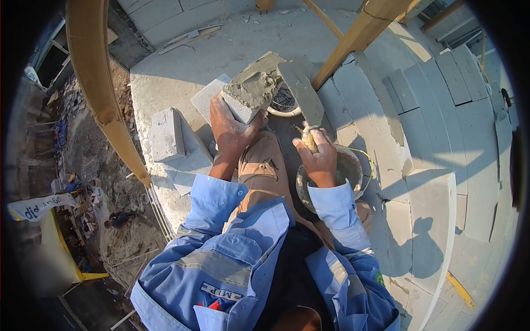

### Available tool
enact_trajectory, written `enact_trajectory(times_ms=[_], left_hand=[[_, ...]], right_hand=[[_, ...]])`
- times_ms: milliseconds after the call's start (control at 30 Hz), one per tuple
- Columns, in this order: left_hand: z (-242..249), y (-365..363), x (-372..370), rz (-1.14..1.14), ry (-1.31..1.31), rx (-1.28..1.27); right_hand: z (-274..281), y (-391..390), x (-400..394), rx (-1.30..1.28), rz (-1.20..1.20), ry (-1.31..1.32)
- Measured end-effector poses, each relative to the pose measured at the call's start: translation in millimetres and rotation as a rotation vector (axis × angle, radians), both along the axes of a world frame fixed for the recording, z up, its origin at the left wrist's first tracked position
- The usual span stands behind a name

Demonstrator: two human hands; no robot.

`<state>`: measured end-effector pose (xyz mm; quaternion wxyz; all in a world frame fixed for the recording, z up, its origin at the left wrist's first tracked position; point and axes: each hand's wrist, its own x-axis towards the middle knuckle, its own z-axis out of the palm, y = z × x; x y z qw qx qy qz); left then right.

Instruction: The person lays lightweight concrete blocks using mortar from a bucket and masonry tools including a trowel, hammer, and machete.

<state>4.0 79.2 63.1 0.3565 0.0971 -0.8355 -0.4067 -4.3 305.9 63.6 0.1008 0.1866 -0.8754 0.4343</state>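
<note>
My left hand (pixel 232 132) grips the near end of a pale lightweight concrete block (pixel 238 108), tilted above my knee. Wet grey mortar (pixel 256 77) covers its upper face. In my right hand (pixel 320 161) is a trowel (pixel 302 91), fingers wrapped around its worn handle. The grey-smeared blade points away from me, its far end right at the mortared block. Below my right wrist stands a mortar bucket (pixel 349 168) with a yellow-green cord at its rim. Beyond the block, partly hidden by the trowel, sits another round container (pixel 287 113).
Cut block pieces (pixel 167 135) lie on the slab to the left. The slab's edge drops to rubble ground (pixel 116 182), where a person (pixel 118 219) is visible. Wooden posts (pixel 361 36) rise ahead and left. A block wall (pixel 422 132) runs along the right; a yellow tool (pixel 460 289) lies lower right.
</note>
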Motion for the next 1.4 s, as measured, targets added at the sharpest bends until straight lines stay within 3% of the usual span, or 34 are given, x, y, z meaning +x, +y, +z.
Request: enact_trajectory(times_ms=[33,100,267,400,467,500,567,633,733,900,967,1033,1133,1167,1267,1333,1400], left_hand=[[-3.9,-1.7,-2.9,-0.005,0.017,0.014],[-7.3,-6.0,-6.8,-0.005,0.034,0.017],[-13.6,-15.5,-10.9,0.029,-0.032,-0.001],[-2.5,-13.1,-12.7,0.042,-0.037,-0.113],[3.1,-2.4,-15.4,0.126,-0.142,-0.109],[4.4,1.3,-16.6,0.122,-0.142,-0.101],[6.1,10.4,-19.7,0.14,-0.165,-0.086],[6.9,16.4,-23.1,0.127,-0.156,-0.096],[6.9,21.2,-26.4,0.109,-0.139,-0.116],[3.2,16.5,-22.7,0.071,-0.108,-0.155],[10.5,17.6,-17.6,0.063,-0.087,-0.133],[5.7,14.5,-14.9,0.048,-0.063,-0.11],[7.5,12.6,-10.5,0.027,-0.042,-0.08],[9.0,11.6,-9.2,0.013,-0.046,-0.073],[7.3,7.7,-9.3,0.02,-0.114,-0.111],[7.1,5.3,-8.5,0.039,-0.126,-0.091],[4.2,3.2,-9.1,0.05,-0.141,-0.067]], right_hand=[[-2.7,-9.0,5.6,-0.004,0.0,0.0],[-7.4,-26.7,19.2,-0.244,-0.035,-0.297],[-12.4,-33.1,28.9,-0.182,0.07,-0.291],[35.8,-24.8,38.0,-0.132,0.145,-0.272],[72.4,-13.1,43.2,-0.059,0.206,-0.628],[83.4,-7.3,46.0,-0.052,0.199,-0.629],[101.6,5.4,52.9,-0.25,0.237,-0.914],[112.6,18.1,58.8,-0.267,0.214,-0.945],[118.6,39.4,60.4,-0.557,0.319,-1.057],[75.4,46.6,44.9,-0.796,0.268,-0.851],[46.5,37.1,21.6,-0.604,0.199,-0.572],[27.3,16.4,0.9,-0.463,0.045,-0.495],[-27.8,-8.0,-29.7,-0.376,0.007,-0.23],[-44.4,-22.5,-33.3,-0.292,-0.104,-0.074],[-82.5,-50.7,-53.2,-0.236,-0.088,-0.102],[-94.9,-61.0,-52.0,-0.106,-0.122,0.143],[-95.9,-53.3,-42.3,-0.052,-0.126,0.051]])
